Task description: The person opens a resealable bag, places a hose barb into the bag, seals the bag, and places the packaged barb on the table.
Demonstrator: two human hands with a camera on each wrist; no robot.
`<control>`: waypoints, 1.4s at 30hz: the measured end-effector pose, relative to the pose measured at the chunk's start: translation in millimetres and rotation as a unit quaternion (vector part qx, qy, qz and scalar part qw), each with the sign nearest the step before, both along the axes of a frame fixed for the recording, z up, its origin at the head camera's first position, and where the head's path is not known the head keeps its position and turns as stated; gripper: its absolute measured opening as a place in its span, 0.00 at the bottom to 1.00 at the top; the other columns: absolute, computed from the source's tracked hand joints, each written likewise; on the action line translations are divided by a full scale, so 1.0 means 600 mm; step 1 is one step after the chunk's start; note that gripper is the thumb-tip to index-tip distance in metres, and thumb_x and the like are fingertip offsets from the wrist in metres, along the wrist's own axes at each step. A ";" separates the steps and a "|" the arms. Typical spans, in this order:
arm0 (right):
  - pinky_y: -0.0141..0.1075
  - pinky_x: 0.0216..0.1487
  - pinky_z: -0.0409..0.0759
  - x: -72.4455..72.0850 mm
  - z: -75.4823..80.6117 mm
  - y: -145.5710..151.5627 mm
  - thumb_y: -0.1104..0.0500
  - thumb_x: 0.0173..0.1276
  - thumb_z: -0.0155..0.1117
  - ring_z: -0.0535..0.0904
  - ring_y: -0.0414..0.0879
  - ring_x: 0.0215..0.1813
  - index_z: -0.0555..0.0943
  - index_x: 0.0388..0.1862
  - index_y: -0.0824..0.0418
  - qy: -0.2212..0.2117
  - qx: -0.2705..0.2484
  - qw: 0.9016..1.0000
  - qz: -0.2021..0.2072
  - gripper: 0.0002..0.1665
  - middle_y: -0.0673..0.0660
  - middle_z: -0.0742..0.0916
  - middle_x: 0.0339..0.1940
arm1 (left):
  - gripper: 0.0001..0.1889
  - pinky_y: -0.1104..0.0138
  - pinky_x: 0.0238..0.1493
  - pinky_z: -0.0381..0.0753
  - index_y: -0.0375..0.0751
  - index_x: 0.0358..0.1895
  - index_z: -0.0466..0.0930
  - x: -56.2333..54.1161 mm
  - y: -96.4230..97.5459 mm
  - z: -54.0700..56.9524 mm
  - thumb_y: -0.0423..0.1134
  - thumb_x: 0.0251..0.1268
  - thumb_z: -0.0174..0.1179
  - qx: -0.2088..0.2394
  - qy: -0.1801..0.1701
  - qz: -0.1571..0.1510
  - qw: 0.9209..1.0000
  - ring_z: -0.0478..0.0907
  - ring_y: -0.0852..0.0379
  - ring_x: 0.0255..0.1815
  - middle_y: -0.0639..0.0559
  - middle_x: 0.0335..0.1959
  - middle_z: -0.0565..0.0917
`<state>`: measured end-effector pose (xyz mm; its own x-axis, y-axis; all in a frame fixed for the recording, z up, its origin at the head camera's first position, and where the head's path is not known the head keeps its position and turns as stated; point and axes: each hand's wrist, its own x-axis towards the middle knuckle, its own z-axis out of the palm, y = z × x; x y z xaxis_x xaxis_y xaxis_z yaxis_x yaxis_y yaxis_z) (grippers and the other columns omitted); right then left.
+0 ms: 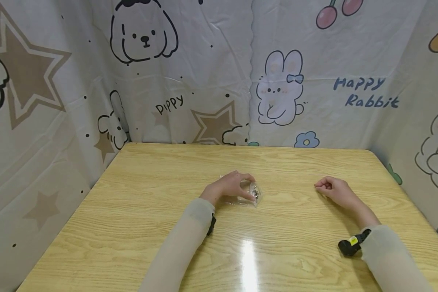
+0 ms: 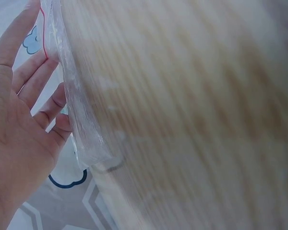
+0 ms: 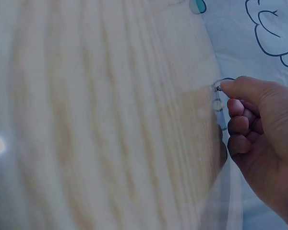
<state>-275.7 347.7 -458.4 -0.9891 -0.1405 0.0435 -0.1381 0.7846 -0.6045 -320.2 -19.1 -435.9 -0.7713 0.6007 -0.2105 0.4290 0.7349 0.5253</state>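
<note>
In the head view a clear plastic zip bag (image 1: 237, 200) lies on the table, with small shiny metal pieces (image 1: 256, 193) gathered at its right end. My left hand (image 1: 230, 185) holds the bag from above, its thumb and index finger spread around that end. The left wrist view shows the bag's red seal line (image 2: 44, 33) beside the fingers of the left hand (image 2: 26, 112). Well to the right, my right hand (image 1: 336, 192) pinches a tiny metal piece (image 3: 218, 88) between thumb and index finger. Its other fingers are curled in, and the piece's exact kind cannot be told.
The light wood-grain table (image 1: 131, 227) stretches out on all sides of both hands. A printed curtain (image 1: 211, 73) hangs along its back edge and both sides. Black wrist cameras (image 1: 350, 245) are strapped at the sleeves.
</note>
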 end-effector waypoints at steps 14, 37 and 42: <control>0.27 0.33 0.69 -0.014 0.003 -0.004 0.61 0.71 0.60 0.69 0.39 0.33 0.78 0.43 0.70 -0.010 0.030 0.999 0.004 0.11 0.56 0.80 0.33 | 0.35 0.56 0.71 0.66 0.61 0.65 0.72 0.005 0.001 0.006 0.61 0.52 0.70 -0.002 0.001 0.002 1.000 0.68 0.56 0.60 0.54 0.67 0.73; 0.27 0.35 0.70 -0.030 0.015 -0.014 0.65 0.71 0.57 0.70 0.41 0.35 0.78 0.39 0.71 -0.037 0.042 0.997 0.053 0.08 0.57 0.81 0.33 | 0.35 0.54 0.74 0.63 0.62 0.65 0.72 -0.002 0.002 0.002 0.61 0.52 0.69 -0.008 0.002 0.003 1.000 0.65 0.53 0.69 0.55 0.71 0.70; 0.27 0.36 0.70 -0.025 0.013 -0.018 0.64 0.72 0.57 0.70 0.40 0.36 0.78 0.39 0.70 -0.040 0.036 0.997 0.056 0.08 0.56 0.81 0.33 | 0.34 0.55 0.73 0.64 0.62 0.65 0.72 0.001 0.000 0.002 0.61 0.53 0.69 -0.011 -0.001 0.006 1.000 0.66 0.54 0.66 0.55 0.70 0.71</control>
